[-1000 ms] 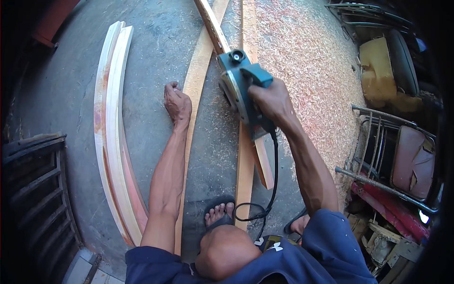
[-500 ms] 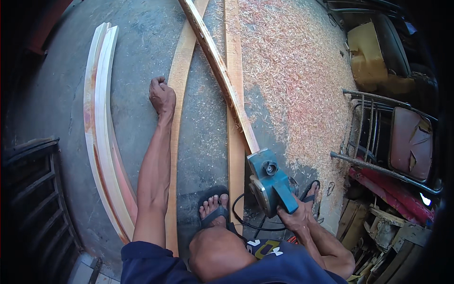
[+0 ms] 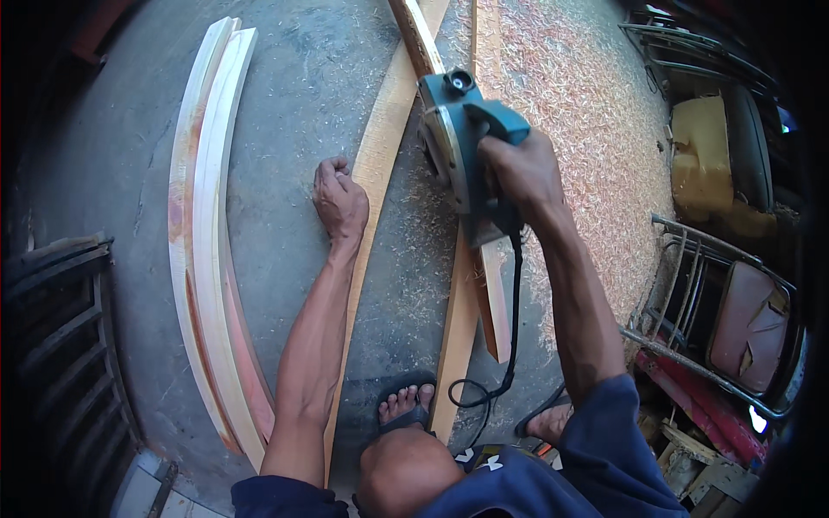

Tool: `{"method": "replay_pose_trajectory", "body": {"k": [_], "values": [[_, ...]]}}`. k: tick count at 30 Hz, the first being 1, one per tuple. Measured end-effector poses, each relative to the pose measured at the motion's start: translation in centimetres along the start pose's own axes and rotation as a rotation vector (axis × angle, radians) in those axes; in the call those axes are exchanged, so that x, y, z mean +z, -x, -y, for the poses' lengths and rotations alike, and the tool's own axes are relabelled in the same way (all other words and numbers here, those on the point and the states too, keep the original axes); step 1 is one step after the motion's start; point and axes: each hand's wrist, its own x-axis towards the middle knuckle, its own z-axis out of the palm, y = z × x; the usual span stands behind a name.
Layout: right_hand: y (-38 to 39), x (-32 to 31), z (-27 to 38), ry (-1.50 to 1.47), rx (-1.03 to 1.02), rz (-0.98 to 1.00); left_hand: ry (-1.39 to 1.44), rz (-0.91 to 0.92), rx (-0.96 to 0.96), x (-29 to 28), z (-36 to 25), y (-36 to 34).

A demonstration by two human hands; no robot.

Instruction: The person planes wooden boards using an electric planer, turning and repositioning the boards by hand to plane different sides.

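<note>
My right hand (image 3: 525, 177) is wrapped round the rear handle of a teal electric hand planer (image 3: 462, 147). The planer rests over a long wooden strip (image 3: 418, 39), hiding its middle; the strip's near end shows below the tool. A black power cord hangs from the planer's back and loops by my foot. My left hand (image 3: 340, 203) is curled into a loose fist with nothing visible in it, beside a flat board (image 3: 385, 147) lying lengthwise. A second flat board (image 3: 458, 345) runs under the strip.
Pale timber lengths (image 3: 203, 164) lie together on the floor at left. Wood shavings (image 3: 587, 147) cover the floor at right. Metal-framed chairs (image 3: 751, 319) and scrap wood crowd the right edge. A dark slatted frame (image 3: 69, 345) stands at lower left. My sandalled feet are below.
My right hand has pushed the planer forward along the strip, from its near end to farther up. My left fist appears slightly lower and more to the right as the view shifted.
</note>
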Motion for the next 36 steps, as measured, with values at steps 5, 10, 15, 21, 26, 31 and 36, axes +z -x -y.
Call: {"method": "replay_pose_trajectory", "body": {"k": [5, 10, 15, 21, 26, 31, 36], "values": [[-14.8, 4.2, 7.5, -0.074, -0.270, -0.004, -0.017, -0.013, 0.013, -1.0, 0.8, 0.3], [-22.3, 6.1, 15.1, -0.275, -0.238, 0.129, -0.031, 0.014, 0.058, -0.4, 0.4, 0.2], [-23.8, 5.1, 13.9, -0.207, -0.292, 0.107, -0.025, 0.068, 0.073, 0.1, -0.4, 0.3], [-13.7, 3.7, 6.2, -0.011, -0.258, 0.017, -0.059, 0.016, 0.075, -0.4, 1.1, -0.1], [-1.6, -0.1, 0.6, 0.008, -0.054, -0.006, -0.024, -0.014, 0.066, 0.4, 0.5, -0.4], [10.2, -2.3, -6.4, 0.018, 0.081, -0.007, -0.009, -0.022, 0.051, 0.8, 1.0, -0.3], [23.5, -2.7, -13.8, -0.064, 0.105, 0.001, -0.108, -0.005, 0.044, -0.6, 3.0, -0.8]]}}
